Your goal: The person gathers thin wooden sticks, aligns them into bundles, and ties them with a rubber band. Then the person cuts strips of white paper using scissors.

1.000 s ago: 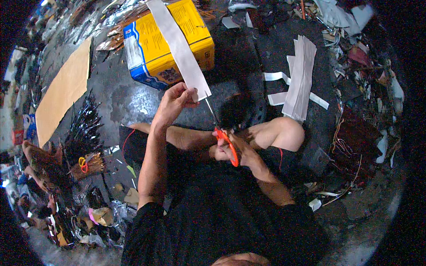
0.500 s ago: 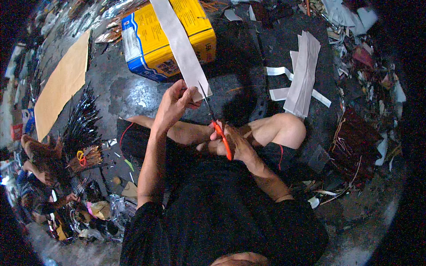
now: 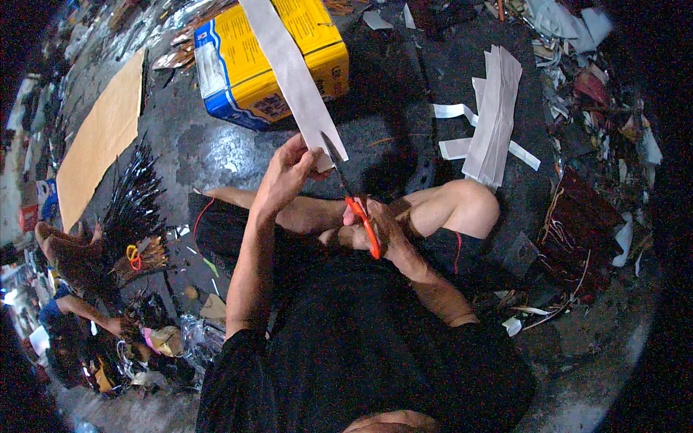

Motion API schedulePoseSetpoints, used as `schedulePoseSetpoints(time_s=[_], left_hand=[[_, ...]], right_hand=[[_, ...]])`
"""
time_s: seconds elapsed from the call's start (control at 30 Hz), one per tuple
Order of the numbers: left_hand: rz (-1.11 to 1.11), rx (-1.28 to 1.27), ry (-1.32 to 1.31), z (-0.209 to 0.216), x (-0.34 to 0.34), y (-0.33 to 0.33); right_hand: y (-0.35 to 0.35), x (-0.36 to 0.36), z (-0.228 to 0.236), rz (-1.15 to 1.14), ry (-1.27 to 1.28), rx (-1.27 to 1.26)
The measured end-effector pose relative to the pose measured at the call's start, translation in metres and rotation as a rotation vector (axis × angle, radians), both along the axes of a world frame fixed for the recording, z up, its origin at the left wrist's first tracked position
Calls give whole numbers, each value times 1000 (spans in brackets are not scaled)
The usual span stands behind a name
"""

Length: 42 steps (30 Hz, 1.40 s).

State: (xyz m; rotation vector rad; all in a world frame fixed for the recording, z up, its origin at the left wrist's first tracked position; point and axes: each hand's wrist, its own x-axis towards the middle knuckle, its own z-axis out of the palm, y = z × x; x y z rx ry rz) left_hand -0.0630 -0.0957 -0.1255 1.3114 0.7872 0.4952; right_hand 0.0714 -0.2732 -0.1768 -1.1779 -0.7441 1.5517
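A long pale grey strip [image 3: 285,61] of paper or cloth runs down over a yellow and blue box [image 3: 317,50] towards me. My left hand [image 3: 285,177] pinches its near end between thumb and fingers. Scissors with orange handles [image 3: 372,234] are gripped in my right hand [image 3: 386,227], above my crossed legs. Their dark blades point up and away, into the strip's near end just right of my left fingertips. A slit splits that end, and a narrow pointed flap stands off on the right. The right fingers are partly hidden behind the handles.
Stacked pale strips [image 3: 494,123] lie on the floor to the right. On the left are a brown cardboard sheet [image 3: 101,137] and a bundle of dark bristles [image 3: 137,191]. Another person's arm [image 3: 90,312] reaches in at lower left. Scraps and dark brown material [image 3: 577,231] lie at right.
The slit in the strip's near end has opened wider, with the right flap more apart. Both hands keep about the same place. The other person's arm at lower left has shifted.
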Motion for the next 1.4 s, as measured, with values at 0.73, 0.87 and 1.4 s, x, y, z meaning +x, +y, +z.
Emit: schedulePoseSetpoints(time_s=[0.73,0.87,1.4], left_hand=[[-116,-43,79,-7,-1,-3],[-124,-97,44,-10,-4,-8],[33,20,30,-6,-4,-2]], right_hand=[[16,8,17,108,-292,-157],[14,3,17,164,-408,-181],[9,-2,11,4,-228,-118]])
